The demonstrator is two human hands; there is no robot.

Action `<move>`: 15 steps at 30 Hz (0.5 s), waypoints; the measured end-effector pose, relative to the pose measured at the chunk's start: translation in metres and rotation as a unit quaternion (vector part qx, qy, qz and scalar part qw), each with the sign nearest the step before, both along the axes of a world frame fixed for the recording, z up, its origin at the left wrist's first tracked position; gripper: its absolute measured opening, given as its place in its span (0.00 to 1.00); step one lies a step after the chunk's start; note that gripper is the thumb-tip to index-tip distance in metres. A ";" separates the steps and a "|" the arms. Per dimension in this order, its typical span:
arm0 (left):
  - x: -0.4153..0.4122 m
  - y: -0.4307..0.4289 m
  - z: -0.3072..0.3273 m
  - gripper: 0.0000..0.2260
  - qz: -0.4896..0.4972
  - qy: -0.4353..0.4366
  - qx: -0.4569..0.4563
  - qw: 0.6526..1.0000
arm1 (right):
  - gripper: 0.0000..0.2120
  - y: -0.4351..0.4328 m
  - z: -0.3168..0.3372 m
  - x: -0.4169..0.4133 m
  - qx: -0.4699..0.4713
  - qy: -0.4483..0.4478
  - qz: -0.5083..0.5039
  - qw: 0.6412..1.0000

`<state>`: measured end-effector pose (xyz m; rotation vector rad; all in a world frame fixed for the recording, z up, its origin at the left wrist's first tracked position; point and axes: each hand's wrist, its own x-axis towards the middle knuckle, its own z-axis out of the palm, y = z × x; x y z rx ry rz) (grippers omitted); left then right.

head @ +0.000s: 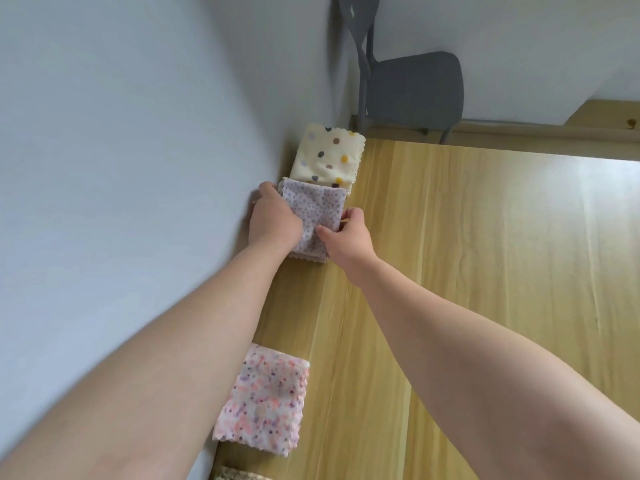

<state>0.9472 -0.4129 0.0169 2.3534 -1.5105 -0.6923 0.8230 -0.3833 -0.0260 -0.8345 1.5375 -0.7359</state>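
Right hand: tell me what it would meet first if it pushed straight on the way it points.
Pointing up-left, the right hand would first press into the folded lilac speckled cloth it pinches; beyond that, probably the left hand gripping its far edge, though depth is unclear.

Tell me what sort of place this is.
Likely a plain home or office room: wood-grain table against a pale wall, grey plastic chair behind it. The left hand and right hand hold a folded lilac cloth.
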 end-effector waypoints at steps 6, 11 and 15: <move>-0.008 0.001 -0.009 0.33 -0.123 -0.131 -0.007 0.984 | 0.22 -0.012 -0.015 0.006 -0.015 0.075 0.052 0.996; -0.005 0.000 -0.012 0.24 -0.250 -0.202 -0.050 0.946 | 0.19 -0.009 -0.017 0.004 0.003 0.061 0.024 0.998; 0.002 -0.001 -0.020 0.18 -0.246 -0.180 -0.002 0.952 | 0.19 -0.002 -0.019 0.005 0.020 0.091 -0.008 0.996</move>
